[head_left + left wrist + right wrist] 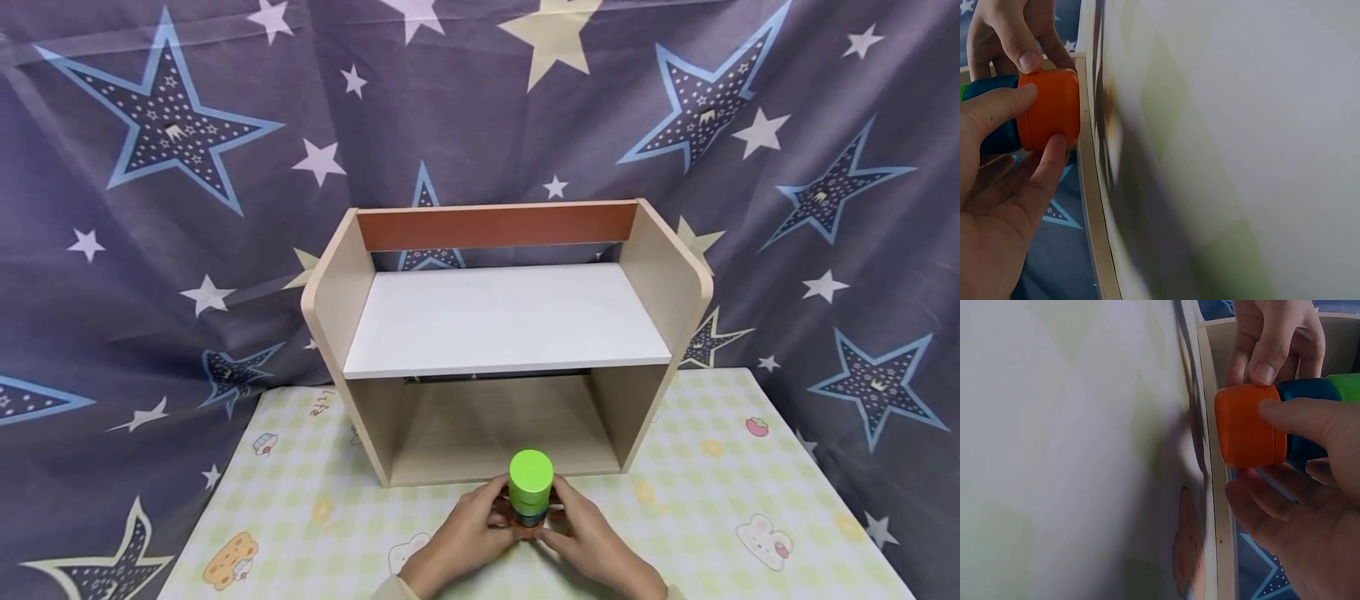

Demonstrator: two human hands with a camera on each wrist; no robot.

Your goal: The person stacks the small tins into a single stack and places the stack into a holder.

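Note:
Both hands hold a cylinder (531, 475) with a bright green top, a dark blue middle and an orange bottom part. My left hand (467, 530) grips it from the left, its thumb on the orange part (1054, 109) in the left wrist view. From the other side my right hand (594, 535) holds it, with that thumb across the blue and orange join in the right wrist view. The cylinder stands roughly upright, just in front of the shelf unit (506, 321). Whether its base touches the table cannot be told.
The two-level wooden shelf has a white middle board and a reddish-brown back rail (498, 227). It stands on a table with a green checked cloth (720, 500). Behind hangs a dark star-patterned curtain (495, 108).

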